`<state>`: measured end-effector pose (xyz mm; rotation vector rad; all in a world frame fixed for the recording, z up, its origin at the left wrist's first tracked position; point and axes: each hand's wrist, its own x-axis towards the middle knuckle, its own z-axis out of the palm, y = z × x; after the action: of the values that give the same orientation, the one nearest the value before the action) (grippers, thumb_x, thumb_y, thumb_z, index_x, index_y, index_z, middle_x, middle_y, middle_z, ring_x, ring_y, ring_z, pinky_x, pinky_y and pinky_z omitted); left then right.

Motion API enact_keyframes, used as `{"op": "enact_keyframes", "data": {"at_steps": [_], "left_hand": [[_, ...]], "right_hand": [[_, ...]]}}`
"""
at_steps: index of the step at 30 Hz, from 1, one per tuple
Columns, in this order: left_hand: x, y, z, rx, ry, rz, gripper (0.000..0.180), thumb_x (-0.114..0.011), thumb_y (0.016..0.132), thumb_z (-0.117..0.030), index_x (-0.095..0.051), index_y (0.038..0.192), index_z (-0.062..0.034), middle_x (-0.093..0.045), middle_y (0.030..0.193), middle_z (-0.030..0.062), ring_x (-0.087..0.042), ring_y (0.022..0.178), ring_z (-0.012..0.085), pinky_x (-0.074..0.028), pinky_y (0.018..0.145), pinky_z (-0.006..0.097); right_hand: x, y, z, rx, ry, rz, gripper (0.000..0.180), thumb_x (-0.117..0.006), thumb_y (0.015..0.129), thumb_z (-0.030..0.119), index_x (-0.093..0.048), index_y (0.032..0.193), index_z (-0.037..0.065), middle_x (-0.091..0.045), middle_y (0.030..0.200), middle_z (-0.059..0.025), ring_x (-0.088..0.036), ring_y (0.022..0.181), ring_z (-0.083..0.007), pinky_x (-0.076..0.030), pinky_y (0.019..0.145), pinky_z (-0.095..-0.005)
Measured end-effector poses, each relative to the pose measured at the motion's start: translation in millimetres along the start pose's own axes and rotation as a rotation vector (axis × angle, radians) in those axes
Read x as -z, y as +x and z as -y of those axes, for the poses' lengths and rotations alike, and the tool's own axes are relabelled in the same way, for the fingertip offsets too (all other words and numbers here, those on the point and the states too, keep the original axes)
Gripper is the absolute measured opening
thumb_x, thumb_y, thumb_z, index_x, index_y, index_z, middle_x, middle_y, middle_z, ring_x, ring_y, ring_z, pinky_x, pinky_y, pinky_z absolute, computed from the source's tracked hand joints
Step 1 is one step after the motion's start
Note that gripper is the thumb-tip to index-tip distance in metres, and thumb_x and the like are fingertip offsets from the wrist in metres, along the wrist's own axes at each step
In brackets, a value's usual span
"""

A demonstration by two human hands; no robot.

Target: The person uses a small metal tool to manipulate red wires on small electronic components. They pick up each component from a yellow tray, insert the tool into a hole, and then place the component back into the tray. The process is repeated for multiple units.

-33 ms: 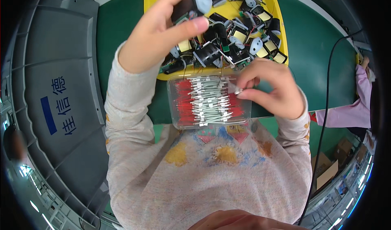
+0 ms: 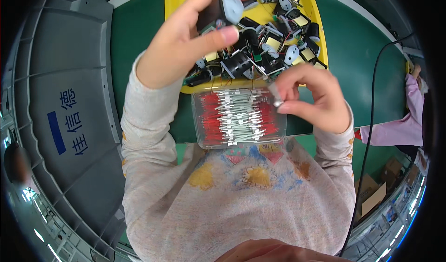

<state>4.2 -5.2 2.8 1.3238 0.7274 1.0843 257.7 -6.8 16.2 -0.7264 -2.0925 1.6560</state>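
Note:
My left hand (image 2: 169, 50) is closed around a black casing with a grey-blue oval end cap (image 2: 232, 8), above the left part of the yellow tray (image 2: 324, 46). Bits of wire and circuit board show beside my thumb. At the right edge of a clear plastic box (image 2: 197, 134), the thumb and forefinger of my right hand (image 2: 318, 97) pinch a small whitish, shiny piece (image 2: 278, 102), too blurred to name. Inside the box lie many thin leads (image 2: 239, 115), pale in the middle with white ends and red parts at both sides.
Similar black casings with grey caps, yellow pads and wires (image 2: 274, 41) fill the tray. The green table (image 2: 357, 81) lies beneath. A grey plastic panel (image 2: 69, 76) stands at the left; a black cable (image 2: 374, 85) hangs at the right. Another person's pink sleeve (image 2: 395, 122) shows far right.
My right hand has drawn slightly to the right, and the pinched piece has shifted toward the box's right edge. My left hand stays almost still around the casing.

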Motion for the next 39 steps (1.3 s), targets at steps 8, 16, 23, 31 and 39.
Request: {"op": "enact_keyframes", "data": {"at_steps": [8, 16, 23, 31, 39], "left_hand": [[-15, -3, -6, -0.032, 0.159, -0.081, 0.055, -0.072, 0.069, 0.004, -0.047, 0.117, -0.0025, -0.055, 0.105, 0.0037, -0.052, 0.097, 0.0105, -0.041, 0.087, 0.025], [0, -1, -4, 0.116, -0.162, -0.157, 0.052, -0.072, 0.071, 0.001, -0.047, 0.116, -0.0031, -0.051, 0.107, 0.0039, -0.049, 0.098, 0.0087, -0.039, 0.086, 0.023], [12, 2, -6, 0.327, -0.147, -0.083, 0.056, -0.077, 0.057, -0.004, -0.054, 0.107, -0.0027, -0.053, 0.101, 0.0053, -0.051, 0.087, 0.0114, -0.041, 0.076, 0.024], [19, 2, 17, 0.108, -0.563, 0.233, 0.059, -0.084, 0.052, -0.007, -0.059, 0.105, 0.0021, -0.050, 0.121, 0.0110, -0.046, 0.113, 0.0209, -0.036, 0.094, 0.033], [8, -3, 5, 0.175, -0.522, 0.274, 0.055, -0.083, 0.054, -0.006, -0.062, 0.104, 0.0021, -0.056, 0.112, 0.0098, -0.049, 0.109, 0.0211, -0.034, 0.097, 0.033]], "right_hand": [[11, 48, 8, 0.143, 0.788, -0.253, 0.029, -0.053, 0.085, 0.016, -0.044, 0.109, 0.002, -0.052, 0.092, -0.0115, -0.048, 0.064, -0.0115, -0.040, 0.058, -0.0204], [24, 91, -15, 0.180, 1.045, -0.215, 0.028, -0.047, 0.088, 0.012, -0.043, 0.114, 0.000, -0.049, 0.101, -0.0095, -0.046, 0.075, -0.0111, -0.044, 0.068, -0.0225], [22, 96, -12, 0.086, 0.887, -0.238, 0.026, -0.049, 0.088, 0.013, -0.046, 0.112, 0.001, -0.051, 0.095, -0.0060, -0.047, 0.071, -0.0086, -0.042, 0.063, -0.0203], [13, 93, 0, 0.243, 0.588, -0.119, 0.019, -0.060, 0.082, 0.012, -0.052, 0.097, 0.003, -0.058, 0.088, -0.0090, -0.053, 0.077, -0.0120, -0.042, 0.069, -0.0232], [13, 86, 11, 0.224, 0.629, -0.028, 0.020, -0.061, 0.078, 0.011, -0.056, 0.093, -0.001, -0.056, 0.098, -0.0163, -0.053, 0.086, -0.0194, -0.042, 0.075, -0.0286]]}}
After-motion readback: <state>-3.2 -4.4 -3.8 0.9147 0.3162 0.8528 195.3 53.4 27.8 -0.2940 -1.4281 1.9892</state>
